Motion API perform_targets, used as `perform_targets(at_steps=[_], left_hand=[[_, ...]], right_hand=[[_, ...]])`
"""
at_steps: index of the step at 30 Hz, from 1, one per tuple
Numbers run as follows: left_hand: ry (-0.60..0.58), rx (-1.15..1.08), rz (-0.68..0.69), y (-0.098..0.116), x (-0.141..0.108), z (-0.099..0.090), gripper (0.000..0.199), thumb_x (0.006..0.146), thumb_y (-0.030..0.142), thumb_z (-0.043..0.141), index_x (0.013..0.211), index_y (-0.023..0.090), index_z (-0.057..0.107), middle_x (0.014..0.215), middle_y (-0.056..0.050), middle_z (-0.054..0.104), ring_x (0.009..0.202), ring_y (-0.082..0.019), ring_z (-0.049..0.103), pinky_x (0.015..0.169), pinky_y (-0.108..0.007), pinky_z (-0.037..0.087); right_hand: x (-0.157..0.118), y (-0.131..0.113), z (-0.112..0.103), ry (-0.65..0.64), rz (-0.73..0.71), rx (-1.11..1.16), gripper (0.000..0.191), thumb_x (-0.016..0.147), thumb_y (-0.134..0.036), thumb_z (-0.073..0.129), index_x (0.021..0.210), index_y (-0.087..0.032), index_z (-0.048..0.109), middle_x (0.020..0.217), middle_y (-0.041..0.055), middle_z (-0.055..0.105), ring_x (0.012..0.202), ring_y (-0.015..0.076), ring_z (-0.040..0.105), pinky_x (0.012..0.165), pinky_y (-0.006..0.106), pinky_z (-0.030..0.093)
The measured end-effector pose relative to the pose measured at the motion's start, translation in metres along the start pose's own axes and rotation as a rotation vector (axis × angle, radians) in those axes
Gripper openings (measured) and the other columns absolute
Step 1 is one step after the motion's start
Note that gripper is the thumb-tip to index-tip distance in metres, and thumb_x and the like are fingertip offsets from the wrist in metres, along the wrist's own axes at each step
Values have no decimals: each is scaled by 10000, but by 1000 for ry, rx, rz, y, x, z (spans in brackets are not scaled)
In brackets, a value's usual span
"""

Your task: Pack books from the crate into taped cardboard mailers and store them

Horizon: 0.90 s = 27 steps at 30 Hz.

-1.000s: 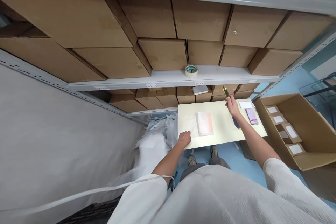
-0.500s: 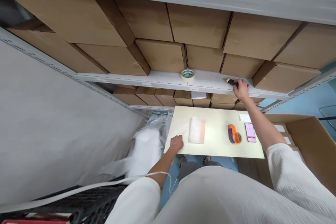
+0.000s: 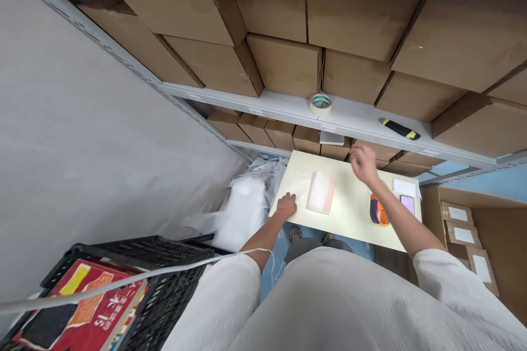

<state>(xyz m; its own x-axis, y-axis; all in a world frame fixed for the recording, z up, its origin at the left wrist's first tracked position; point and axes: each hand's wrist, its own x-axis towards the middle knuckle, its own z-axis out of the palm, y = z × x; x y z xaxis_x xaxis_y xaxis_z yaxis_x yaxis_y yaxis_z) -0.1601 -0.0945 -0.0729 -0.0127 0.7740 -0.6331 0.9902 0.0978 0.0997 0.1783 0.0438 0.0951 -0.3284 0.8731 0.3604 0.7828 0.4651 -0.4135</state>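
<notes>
My left hand (image 3: 287,204) rests on the left end of a pale yellow board (image 3: 349,197), its fingers slightly apart and nothing visible in them. Beside it lies a wrapped flat packet (image 3: 321,192), white with an orange band and a glossy surface. Over the board's far edge hangs my right hand (image 3: 364,162), fingers loosely bent, empty and a little blurred. On the shelf beyond it is a black and yellow utility knife (image 3: 400,128), apart from the hand. An orange tape dispenser (image 3: 379,211) sits under my right forearm, partly hidden.
A roll of tape (image 3: 320,103) stands on the grey shelf (image 3: 280,103), before stacked cardboard boxes (image 3: 284,66). A phone (image 3: 407,204) and white labels (image 3: 404,186) lie at the board's right. An open carton (image 3: 498,214) is at right, a black crate (image 3: 177,279) at lower left.
My right hand has let go of the utility knife, leaving it on the shelf, and has moved back over the board. My left fingers have loosened. The view has shifted.
</notes>
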Motion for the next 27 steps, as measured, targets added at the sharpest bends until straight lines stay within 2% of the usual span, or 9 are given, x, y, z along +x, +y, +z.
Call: perform_targets(at_steps=[3, 6, 8, 11, 15, 19, 23, 27], left_hand=[[21, -10, 25, -2, 3, -3, 448, 976, 154, 495, 1402, 151, 635, 1429, -227, 593, 1300, -353, 617, 1076, -480, 496], [125, -14, 102, -6, 10, -6, 486, 973, 118, 459, 1429, 139, 626, 1488, -238, 578, 1375, -361, 562, 1126, -494, 469], [199, -33, 184, -10, 19, -7, 543, 978, 102, 437, 1497, 169, 586, 1601, -206, 523, 1476, -339, 492, 1200, -480, 414], [265, -88, 290, -12, 41, -7, 655, 980, 98, 441, 1624, 215, 476, 1747, -150, 396, 1626, -319, 328, 1315, -506, 279], [305, -144, 385, -9, 76, -3, 746, 972, 74, 425, 1704, 211, 378, 1821, -111, 273, 1692, -291, 218, 1372, -528, 173], [313, -145, 484, -8, 98, 9, 713, 1038, 163, 386, 1745, 197, 298, 1833, -101, 238, 1711, -281, 156, 1392, -547, 106], [379, -173, 489, -12, 100, 25, 705, 1096, 302, 351, 1773, 182, 193, 1842, -98, 197, 1720, -276, 106, 1400, -550, 45], [396, -210, 446, -11, 97, 32, 710, 1116, 351, 312, 1780, 166, 145, 1842, -107, 190, 1722, -275, 85, 1402, -550, 44]], right_hand=[[-38, -39, 72, -242, 33, 126, 360, 1025, -256, 447, 1272, -213, 705, 1402, 164, 652, 1318, 344, 563, 1109, 513, 441], [-66, -67, 136, -461, 134, 140, 425, 1003, -234, 468, 1368, -191, 682, 1478, 178, 629, 1342, 355, 570, 1124, 537, 458], [-76, -80, 170, -544, 182, 97, 480, 1013, -236, 465, 1458, -182, 635, 1588, 186, 563, 1451, 363, 508, 1185, 556, 422], [-77, -91, 208, -583, 241, -1, 553, 1051, -267, 419, 1572, -132, 544, 1730, 209, 402, 1606, 379, 342, 1269, 578, 332], [-73, -88, 244, -583, 333, -104, 623, 1083, -289, 345, 1678, -121, 413, 1813, 191, 234, 1694, 368, 150, 1331, 608, 206], [-85, -74, 269, -555, 362, -104, 649, 1091, -328, 336, 1725, -192, 346, 1824, 157, 221, 1705, 365, 98, 1336, 663, 140], [-101, -69, 281, -487, 352, -103, 673, 1101, -378, 342, 1757, -246, 272, 1825, 121, 236, 1708, 341, 92, 1349, 659, 90], [-104, -73, 281, -498, 381, -131, 684, 1098, -373, 349, 1762, -234, 265, 1843, 108, 170, 1712, 336, 65, 1359, 646, 66]])
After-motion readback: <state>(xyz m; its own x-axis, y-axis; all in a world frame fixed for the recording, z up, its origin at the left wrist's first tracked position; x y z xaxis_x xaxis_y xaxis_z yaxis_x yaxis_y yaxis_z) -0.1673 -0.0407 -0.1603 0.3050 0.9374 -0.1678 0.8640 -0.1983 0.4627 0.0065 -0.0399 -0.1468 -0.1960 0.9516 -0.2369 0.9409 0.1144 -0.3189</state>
